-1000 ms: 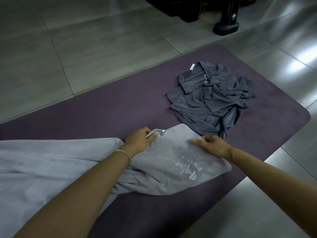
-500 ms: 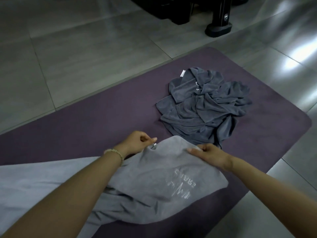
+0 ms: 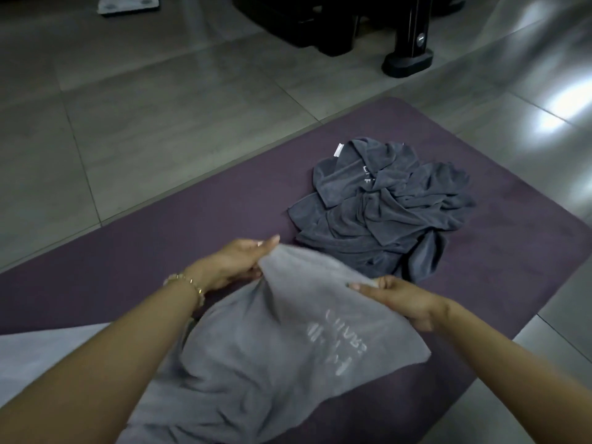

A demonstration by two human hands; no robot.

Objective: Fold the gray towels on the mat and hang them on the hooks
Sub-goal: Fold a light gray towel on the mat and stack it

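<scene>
The light gray towel (image 3: 288, 347) lies on the purple mat (image 3: 160, 245) at 6 o'clock, with its far edge raised. The left hand (image 3: 237, 264) pinches this edge at 11 o'clock. The right hand (image 3: 400, 299) pinches it at 3 o'clock. Each grip is closed on cloth. The crumpled dark gray towel (image 3: 384, 206) rests on the mat at 1 o'clock.

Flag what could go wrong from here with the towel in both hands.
The light gray towel is bunched below the left hand and right hand, which grip only its far edge; a fold now would likely come out uneven.
The crumpled dark gray towel lies just beyond that edge; laying the cloth forward could overlap it.
The towel's near right corner sits close to the edge of the purple mat and could slip onto the floor tiles.
</scene>
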